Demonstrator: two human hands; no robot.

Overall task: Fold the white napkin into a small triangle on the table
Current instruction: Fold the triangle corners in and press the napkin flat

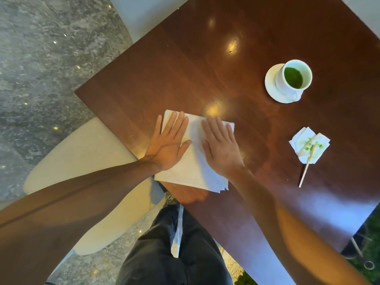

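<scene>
A white napkin point(192, 167) lies flat as a rough square at the near corner of the dark wooden table point(205, 68), its near-left corner hanging slightly over the edge. My left hand point(167, 144) rests palm down on the napkin's left part, fingers spread. Beside it, my right hand point(221, 147) presses flat on the right part, fingers together and pointing away from me. A strip of bare napkin shows between the two hands. Several layered edges show at the napkin's near-right corner.
A white cup of green drink point(294, 77) stands on a saucer point(271, 87) at the far right. A crumpled, green-stained napkin point(308, 145) with a wooden stick point(305, 171) lies right of my hands. A cream chair seat point(86, 161) sits left of the table.
</scene>
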